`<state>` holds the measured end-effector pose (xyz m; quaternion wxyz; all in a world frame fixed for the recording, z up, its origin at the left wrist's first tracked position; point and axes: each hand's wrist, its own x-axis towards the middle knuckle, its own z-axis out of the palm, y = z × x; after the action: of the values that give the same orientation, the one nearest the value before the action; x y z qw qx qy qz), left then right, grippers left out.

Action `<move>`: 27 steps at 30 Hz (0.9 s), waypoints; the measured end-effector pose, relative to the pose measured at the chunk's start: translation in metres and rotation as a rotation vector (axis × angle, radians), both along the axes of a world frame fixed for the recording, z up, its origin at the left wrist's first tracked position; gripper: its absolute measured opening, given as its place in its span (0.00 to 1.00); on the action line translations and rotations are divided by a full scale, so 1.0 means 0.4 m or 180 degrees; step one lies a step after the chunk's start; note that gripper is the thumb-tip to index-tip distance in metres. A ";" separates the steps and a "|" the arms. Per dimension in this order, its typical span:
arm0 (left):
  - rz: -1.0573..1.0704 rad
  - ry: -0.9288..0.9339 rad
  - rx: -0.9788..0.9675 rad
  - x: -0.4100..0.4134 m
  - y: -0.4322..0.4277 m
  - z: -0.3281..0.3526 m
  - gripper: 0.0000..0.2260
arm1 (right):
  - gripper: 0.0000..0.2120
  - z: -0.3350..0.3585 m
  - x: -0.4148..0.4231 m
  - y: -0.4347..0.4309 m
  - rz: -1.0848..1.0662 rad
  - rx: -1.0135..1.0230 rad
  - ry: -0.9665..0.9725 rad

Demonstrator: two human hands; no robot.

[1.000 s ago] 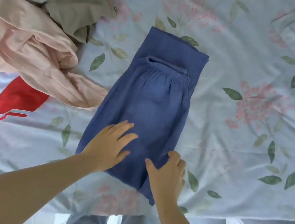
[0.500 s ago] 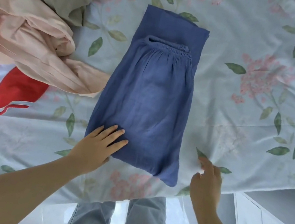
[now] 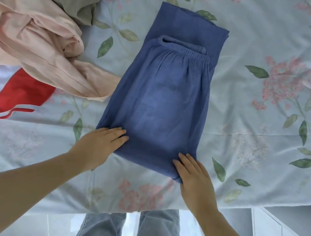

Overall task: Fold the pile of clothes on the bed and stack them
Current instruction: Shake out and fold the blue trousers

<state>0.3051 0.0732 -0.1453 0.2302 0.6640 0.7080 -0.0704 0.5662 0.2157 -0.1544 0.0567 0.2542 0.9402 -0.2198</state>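
Here the blue trousers (image 3: 162, 98) lie mid-frame on the bed (image 3: 250, 138), long axis running straight up from the hands. The left hand (image 3: 98, 145) and right hand (image 3: 192, 174) rest flat, fingers straight, on the lower corners, equally near.

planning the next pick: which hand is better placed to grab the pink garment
Left, probably: left hand rests on the pants on the pink garment side; right hand is opposite.

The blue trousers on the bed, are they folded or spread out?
Folded: the blue trousers form a narrow rectangle, with the elastic waistband lying on top of another layer.
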 end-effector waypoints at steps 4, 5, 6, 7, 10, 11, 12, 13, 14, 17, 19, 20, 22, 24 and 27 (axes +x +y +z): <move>0.0898 -0.0729 -0.0611 -0.062 0.094 0.073 0.14 | 0.12 0.082 -0.054 0.097 -0.1445 -0.1577 -0.0359; 0.1056 -0.0809 -0.0668 -0.083 0.121 0.087 0.12 | 0.09 0.094 -0.068 0.123 -0.1810 -0.1846 -0.0278; 0.1218 -0.0897 -0.0567 -0.103 0.151 0.103 0.10 | 0.10 0.105 -0.083 0.151 -0.2045 -0.1922 -0.0093; 0.1378 -0.0952 -0.0323 -0.124 0.182 0.120 0.09 | 0.12 0.116 -0.103 0.180 -0.2187 -0.1894 0.0115; 0.1661 -0.0980 0.0324 -0.179 0.287 0.165 0.11 | 0.11 0.146 -0.178 0.280 -0.2426 -0.1716 0.0581; 0.1737 -0.0994 0.0418 -0.196 0.328 0.175 0.11 | 0.10 0.151 -0.204 0.315 -0.2470 -0.1646 0.0679; 0.1775 -0.0989 0.0470 -0.215 0.370 0.181 0.11 | 0.09 0.158 -0.231 0.354 -0.2516 -0.1579 0.0766; 0.1792 -0.0968 0.0510 -0.235 0.411 0.182 0.11 | 0.08 0.165 -0.258 0.393 -0.2560 -0.1519 0.0848; 0.1807 -0.0914 0.0566 -0.253 0.450 0.180 0.10 | 0.07 0.171 -0.284 0.431 -0.2592 -0.1450 0.0913; 0.1970 -0.0833 0.0685 -0.302 0.561 0.168 0.10 | 0.07 0.179 -0.363 0.541 -0.2754 -0.1270 0.1012; 0.1997 -0.0773 0.0758 -0.328 0.627 0.149 0.11 | 0.07 0.171 -0.407 0.607 -0.2863 -0.1193 0.1049; 0.1982 -0.0734 0.0796 -0.340 0.657 0.136 0.11 | 0.08 0.162 -0.424 0.638 -0.2893 -0.1136 0.1031; 0.1955 -0.0665 0.0945 -0.358 0.705 0.105 0.12 | 0.07 0.137 -0.447 0.683 -0.2918 -0.1068 0.0982; 0.2027 -0.0568 0.1129 -0.366 0.738 0.071 0.13 | 0.11 0.108 -0.462 0.711 -0.2966 -0.1115 0.1037; 0.2650 -0.0546 0.0946 -0.327 0.734 0.030 0.24 | 0.25 0.066 -0.457 0.694 -0.3365 -0.1099 0.0916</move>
<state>0.1742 0.3667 -0.1332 0.1989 0.3518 0.8956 0.1861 0.3832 0.4933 -0.1279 -0.1487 0.6442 0.6341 -0.4010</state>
